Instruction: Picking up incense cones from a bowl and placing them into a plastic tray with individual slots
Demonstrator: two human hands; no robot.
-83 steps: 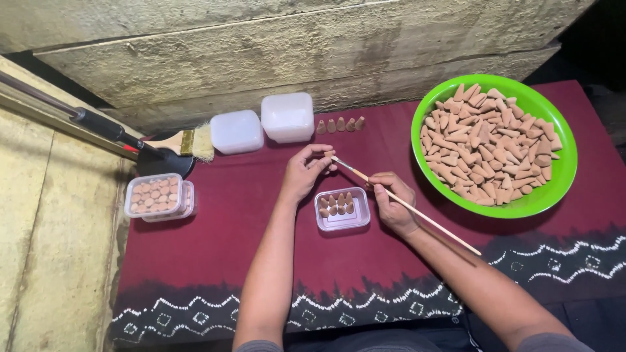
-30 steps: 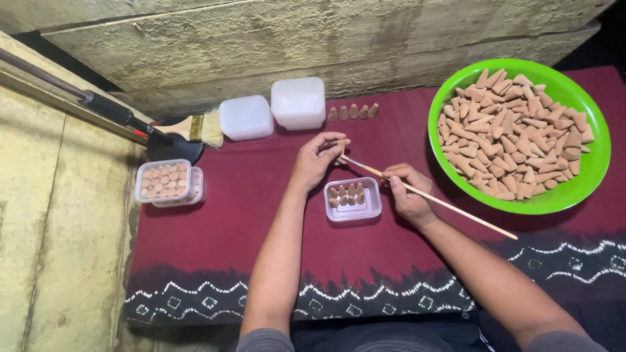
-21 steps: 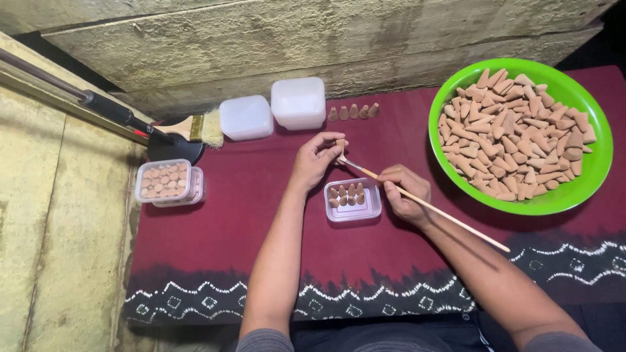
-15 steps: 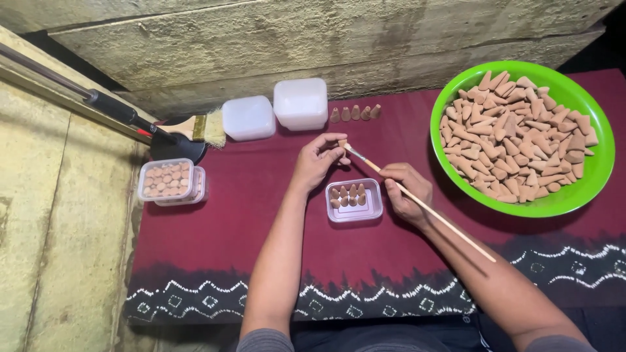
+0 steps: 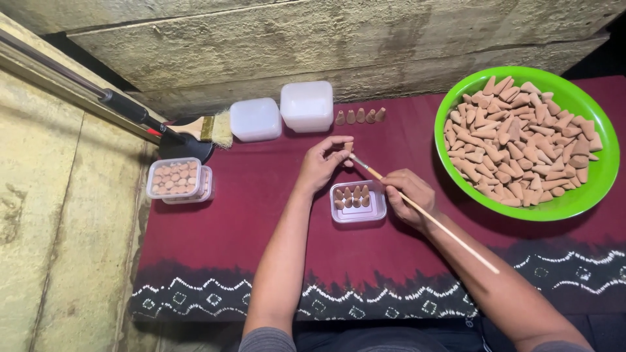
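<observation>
My left hand (image 5: 323, 162) pinches a small brown cone (image 5: 348, 148) between thumb and fingers. A long thin wooden brush (image 5: 424, 214) is gripped in my right hand (image 5: 408, 195), and its tip touches the cone. Just below both hands sits a small clear box (image 5: 358, 202) partly filled with upright cones. A green bowl (image 5: 587, 189) heaped with several cones stands at the right.
A row of several cones (image 5: 359, 117) stands by the wall, beside two white lidded boxes (image 5: 282, 113). A filled clear box (image 5: 175, 179) and a flat paintbrush (image 5: 195, 130) lie at the left. Everything rests on a maroon cloth (image 5: 248, 221) with a white patterned hem.
The hands stay together over the small box; the brush tip works at the cone while its long handle swings slightly. The view has shifted a little.
</observation>
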